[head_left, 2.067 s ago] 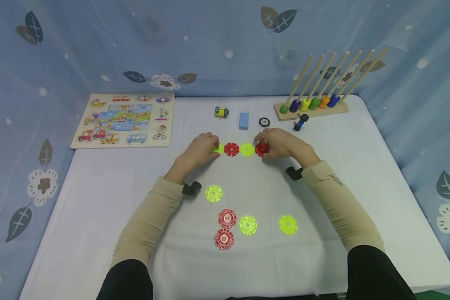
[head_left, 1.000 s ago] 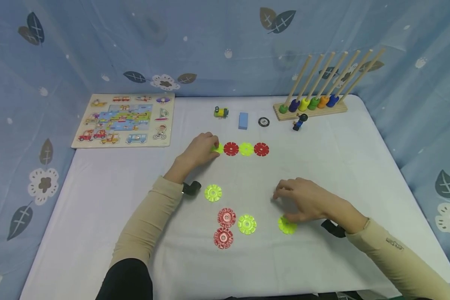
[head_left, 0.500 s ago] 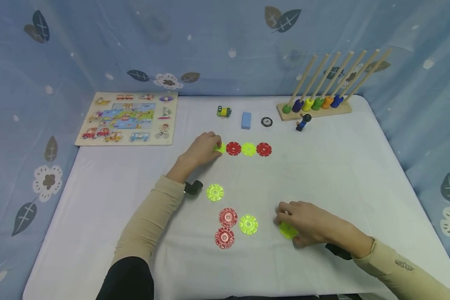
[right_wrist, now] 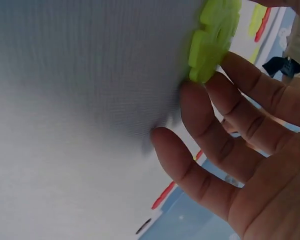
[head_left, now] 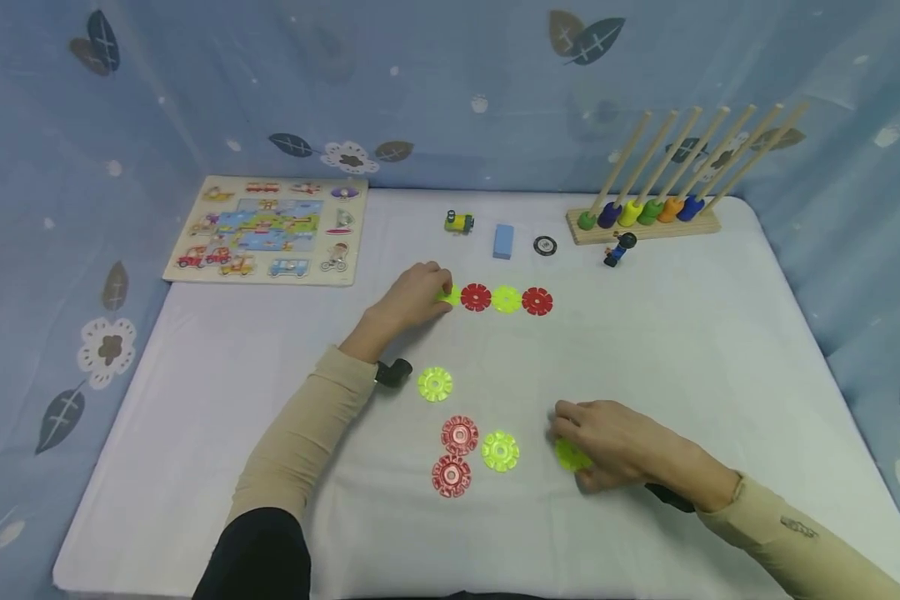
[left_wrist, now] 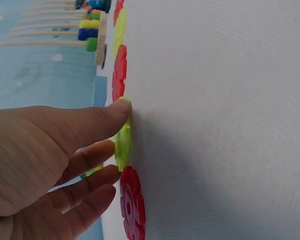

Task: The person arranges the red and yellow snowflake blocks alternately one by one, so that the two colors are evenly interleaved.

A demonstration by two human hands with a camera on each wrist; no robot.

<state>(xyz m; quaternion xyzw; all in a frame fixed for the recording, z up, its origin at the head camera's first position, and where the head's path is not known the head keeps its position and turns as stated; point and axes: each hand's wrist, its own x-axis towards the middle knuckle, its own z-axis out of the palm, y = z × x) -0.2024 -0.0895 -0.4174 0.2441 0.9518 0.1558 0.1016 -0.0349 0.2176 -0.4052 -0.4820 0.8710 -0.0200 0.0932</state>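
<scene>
My left hand (head_left: 412, 297) pinches a yellow-green snowflake disc (left_wrist: 123, 147) between thumb and fingers, in a row across the table's middle. To its right the row runs red (head_left: 476, 297), yellow-green, red. The left wrist view shows another red disc (left_wrist: 132, 207) on its other side, hidden by the hand in the head view. Nearer the front, at right, my right hand (head_left: 615, 443) grips a loose yellow-green snowflake disc (right_wrist: 215, 42) by its edge, fingertips low at the cloth. Left of it lie a yellow-green disc (head_left: 500, 451), two red discs (head_left: 451, 476) and one more yellow-green disc (head_left: 435, 384).
Behind the row stand a small toy train piece (head_left: 459, 222), a blue block (head_left: 503, 242), a black wheel (head_left: 545, 245) and a toy figure (head_left: 619, 249). A wooden puzzle board (head_left: 330, 273) lies back left; a peg rack with beads (head_left: 645, 233) stands back right.
My right hand has left the red disc at the row's right end, come toward the front and taken hold of the loose yellow-green disc. The left hand keeps its hold.
</scene>
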